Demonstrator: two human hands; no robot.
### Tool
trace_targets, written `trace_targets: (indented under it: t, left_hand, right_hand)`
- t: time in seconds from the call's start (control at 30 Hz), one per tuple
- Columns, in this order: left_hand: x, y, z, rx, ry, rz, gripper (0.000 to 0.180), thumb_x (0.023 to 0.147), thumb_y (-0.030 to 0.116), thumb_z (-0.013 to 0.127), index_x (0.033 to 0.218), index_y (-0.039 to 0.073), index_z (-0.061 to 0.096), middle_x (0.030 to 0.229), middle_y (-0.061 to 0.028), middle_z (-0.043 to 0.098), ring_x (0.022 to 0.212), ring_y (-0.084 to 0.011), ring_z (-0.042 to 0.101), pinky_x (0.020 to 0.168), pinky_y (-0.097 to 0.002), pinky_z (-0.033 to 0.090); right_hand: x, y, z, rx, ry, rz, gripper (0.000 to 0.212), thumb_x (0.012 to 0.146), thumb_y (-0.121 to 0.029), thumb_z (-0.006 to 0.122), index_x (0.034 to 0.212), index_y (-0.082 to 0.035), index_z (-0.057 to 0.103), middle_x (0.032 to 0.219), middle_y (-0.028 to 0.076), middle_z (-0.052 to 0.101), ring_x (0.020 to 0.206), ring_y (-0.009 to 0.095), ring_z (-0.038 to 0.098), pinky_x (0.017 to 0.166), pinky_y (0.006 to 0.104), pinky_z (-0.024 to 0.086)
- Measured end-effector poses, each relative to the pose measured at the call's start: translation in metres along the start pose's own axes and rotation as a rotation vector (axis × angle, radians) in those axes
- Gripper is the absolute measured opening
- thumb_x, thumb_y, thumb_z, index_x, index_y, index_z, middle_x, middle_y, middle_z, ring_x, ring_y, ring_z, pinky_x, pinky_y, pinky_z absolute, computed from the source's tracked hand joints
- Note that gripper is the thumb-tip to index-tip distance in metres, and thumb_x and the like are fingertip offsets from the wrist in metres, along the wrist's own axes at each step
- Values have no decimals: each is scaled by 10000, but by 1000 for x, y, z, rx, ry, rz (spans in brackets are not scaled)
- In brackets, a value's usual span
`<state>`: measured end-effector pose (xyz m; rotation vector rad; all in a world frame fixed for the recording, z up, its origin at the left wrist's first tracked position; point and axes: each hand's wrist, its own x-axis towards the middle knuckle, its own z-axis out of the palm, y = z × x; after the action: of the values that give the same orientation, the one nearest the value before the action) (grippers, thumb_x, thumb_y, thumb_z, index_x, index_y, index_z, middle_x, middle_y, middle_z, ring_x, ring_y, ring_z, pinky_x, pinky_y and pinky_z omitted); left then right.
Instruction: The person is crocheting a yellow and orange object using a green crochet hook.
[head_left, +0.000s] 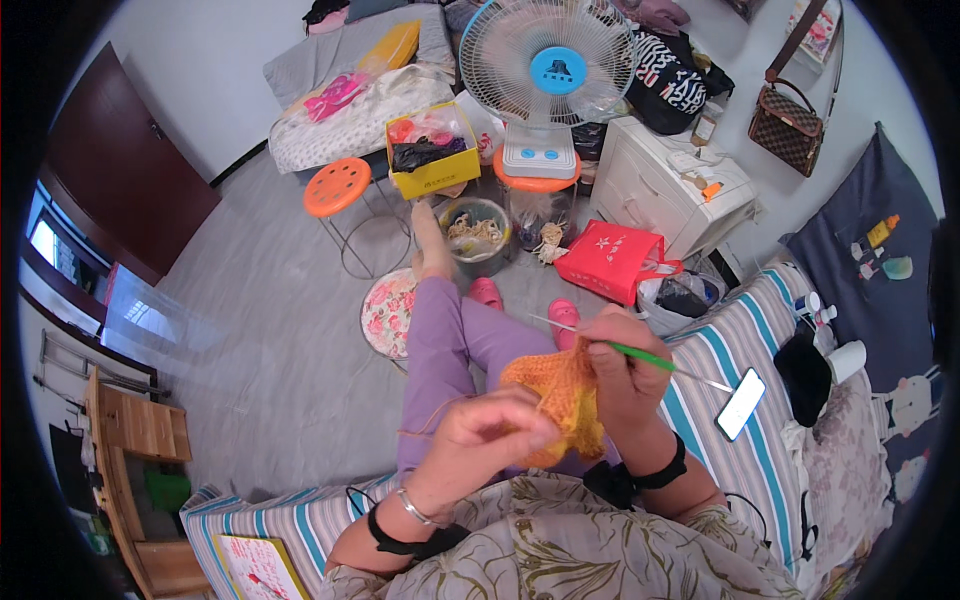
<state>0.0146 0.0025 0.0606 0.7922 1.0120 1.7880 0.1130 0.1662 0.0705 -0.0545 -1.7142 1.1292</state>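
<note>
My right hand (628,372) is closed around a thin metal crochet hook (642,353) with a green grip. One end of the hook points toward the upper left, the other toward the lower right. The same hand pinches the upper edge of an orange-yellow crocheted piece (570,410), which hangs over my lap. Against the piece's left side is my left hand (492,432), its fingers pinched together on the yarn. A thin orange strand (428,418) trails off to the left of that hand. The exact fingertip contact is hidden.
I sit on a striped sofa (700,440), with a lit phone (740,404) to my right. Ahead stand a fan (540,150), an orange stool (338,187), a yellow box (435,178), a bucket (486,262) and a red bag (610,262). My foot rests near a floral stool (388,312).
</note>
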Motion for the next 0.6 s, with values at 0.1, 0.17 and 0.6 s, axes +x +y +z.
trace_targets:
  t: [0.1, 0.17, 0.6]
  left_hand:
    - [13, 37, -20, 557, -594, 78, 178, 777, 66, 697, 953, 46, 699, 1160, -131, 584, 1192, -242, 478, 1005, -377, 357]
    - [5, 37, -14, 294, -428, 96, 213, 771, 50, 692, 984, 49, 696, 1249, -153, 519, 1244, -254, 432, 1034, -386, 328]
    - [12, 14, 15, 104, 183, 148, 764, 851, -80, 575, 1470, 59, 148, 959, -71, 631, 912, -97, 592, 823, -224, 461]
  right_hand:
    - [2, -9, -3, 88, 103, 123, 133, 832, -22, 622, 964, -4, 611, 827, 112, 643, 666, 181, 561, 605, 287, 442]
    - [0, -12, -1, 126, 133, 167, 133, 834, -14, 617, 966, -5, 611, 818, 113, 643, 664, 172, 557, 598, 284, 439]
    - [-15, -17, 21, 54, -72, 2, 203, 806, -28, 656, 1009, -39, 647, 940, 103, 610, 793, 183, 557, 695, 293, 450]
